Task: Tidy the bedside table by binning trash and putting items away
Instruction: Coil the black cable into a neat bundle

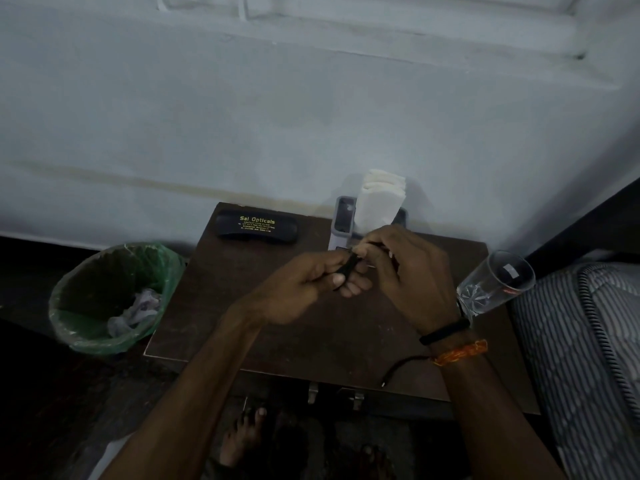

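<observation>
Over the bench (311, 341), both hands, left (311, 282) and right (405, 271), pinch a small black object (349, 268), possibly a cable.

bare tabletop (277, 341) at front, glass (495, 284) (right edge), spectacle case (257, 226) behind

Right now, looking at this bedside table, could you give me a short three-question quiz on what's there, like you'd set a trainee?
1. True or false: the spectacle case lies at the back left of the table.
2. Which stands at the table's right edge? A) a mug B) a clear glass C) a bottle
3. Fill in: the bin, lined with a green bag, stands on the floor to the table's ____ and holds crumpled trash.

Key: 1 true. 2 B. 3 left.

Note: the left hand and right hand together hold a small dark object; what it is cannot be told.
</observation>
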Demonstrator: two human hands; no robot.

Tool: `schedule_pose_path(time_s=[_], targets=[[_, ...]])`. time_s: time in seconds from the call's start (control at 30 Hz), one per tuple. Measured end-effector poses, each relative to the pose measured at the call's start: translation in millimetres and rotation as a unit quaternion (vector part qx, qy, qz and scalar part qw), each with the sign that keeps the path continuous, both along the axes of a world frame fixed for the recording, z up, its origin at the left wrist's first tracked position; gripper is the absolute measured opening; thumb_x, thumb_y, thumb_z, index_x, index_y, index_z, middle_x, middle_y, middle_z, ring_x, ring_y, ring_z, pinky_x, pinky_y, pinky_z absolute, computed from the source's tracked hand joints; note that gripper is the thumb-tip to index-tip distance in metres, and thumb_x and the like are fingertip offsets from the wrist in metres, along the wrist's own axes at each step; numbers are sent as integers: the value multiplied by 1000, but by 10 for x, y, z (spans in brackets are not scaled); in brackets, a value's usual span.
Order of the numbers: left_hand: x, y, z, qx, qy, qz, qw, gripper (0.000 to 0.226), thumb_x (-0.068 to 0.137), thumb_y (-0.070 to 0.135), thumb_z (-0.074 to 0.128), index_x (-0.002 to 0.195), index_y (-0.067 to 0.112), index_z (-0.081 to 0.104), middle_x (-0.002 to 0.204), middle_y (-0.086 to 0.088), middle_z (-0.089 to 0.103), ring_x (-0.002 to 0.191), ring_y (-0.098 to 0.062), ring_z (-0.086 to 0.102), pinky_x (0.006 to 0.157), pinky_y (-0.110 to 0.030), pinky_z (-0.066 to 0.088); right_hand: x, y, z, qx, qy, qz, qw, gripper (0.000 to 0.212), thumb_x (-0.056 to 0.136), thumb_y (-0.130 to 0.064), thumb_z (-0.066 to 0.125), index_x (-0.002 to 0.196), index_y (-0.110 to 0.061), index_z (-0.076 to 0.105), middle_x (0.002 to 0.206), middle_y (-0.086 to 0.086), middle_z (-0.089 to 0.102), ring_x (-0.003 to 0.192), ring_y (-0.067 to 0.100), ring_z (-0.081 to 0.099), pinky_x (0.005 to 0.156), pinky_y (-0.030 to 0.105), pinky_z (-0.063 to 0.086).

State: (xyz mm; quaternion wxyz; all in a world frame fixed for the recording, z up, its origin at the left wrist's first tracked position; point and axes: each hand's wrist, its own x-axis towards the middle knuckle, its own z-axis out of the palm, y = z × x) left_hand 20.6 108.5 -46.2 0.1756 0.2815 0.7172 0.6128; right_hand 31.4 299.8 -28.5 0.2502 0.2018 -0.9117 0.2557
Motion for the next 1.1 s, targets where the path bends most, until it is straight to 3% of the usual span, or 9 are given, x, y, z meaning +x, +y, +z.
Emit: schedule_pose_path(time_s=[0.2,0.37,0.43,0.5,0.6,0.83,0.9,1.03,1.1], targets=[[33,4,67,166,-108,-4,980,32,95,-2,42,124,-13,50,90,-14,64,82,-19,60,75,-26,47,-44,-59,-70,-111,-85,-9,990,22,100,-24,46,91,-13,63,81,-4,65,73,11,60,65,28,46],[8,26,76,272,-152,97,945,37,92,-9,39,127,-18,47,74,-4,51,69,-11,50,68,-20,45,-18,-123,-178,-42,-164,-24,985,35,99,-36,37,86,-16,61,66,-12,54,62,11,57,59,28,42],[-31,26,64,288,-149,143,935,37,94,-13,35,128,-17,47,72,-2,52,68,-10,50,67,-20,46,23,-158,-160,-33,-179,-2,983,29,101,-27,43,82,-16,62,65,-19,50,61,-2,50,59,19,35],[-47,38,54,299,-147,174,927,35,97,-11,33,129,-15,47,73,-2,54,69,-11,51,67,-21,48,85,-234,-151,12,-208,25,978,23,101,-22,47,84,-17,62,73,-17,56,67,2,54,62,24,39],[-64,72,22,261,-124,219,932,29,100,-4,37,125,-7,52,78,-2,61,77,-15,56,77,-26,49,168,-362,-151,80,-213,47,973,21,101,-29,44,81,-22,46,76,1,62,70,21,58,64,37,46],[-60,49,-92,36,27,197,979,28,96,14,45,121,4,55,107,-12,66,104,-27,64,92,-45,53,152,-257,85,3,-204,76,976,22,98,-32,51,81,-18,57,68,-4,57,59,9,52,56,28,41],[-44,55,-87,17,36,174,984,25,97,12,45,117,6,57,103,-12,65,102,-29,63,90,-48,52,139,-190,148,-38,-213,93,972,24,97,-33,48,82,-16,58,66,-6,56,60,9,53,58,34,45],[-50,53,42,68,-15,128,989,24,94,7,44,107,-7,58,80,-9,62,78,-19,58,73,-24,47,115,-46,216,-132,-233,124,955,17,97,-26,49,85,-19,59,64,-9,55,60,9,52,60,26,42],[-39,50,82,73,-17,98,992,23,95,9,42,98,-5,60,73,-11,58,71,-22,54,70,-26,43,94,-13,196,-150,-206,112,960,17,100,-22,49,87,-15,57,65,-5,55,61,12,52,60,29,43]])
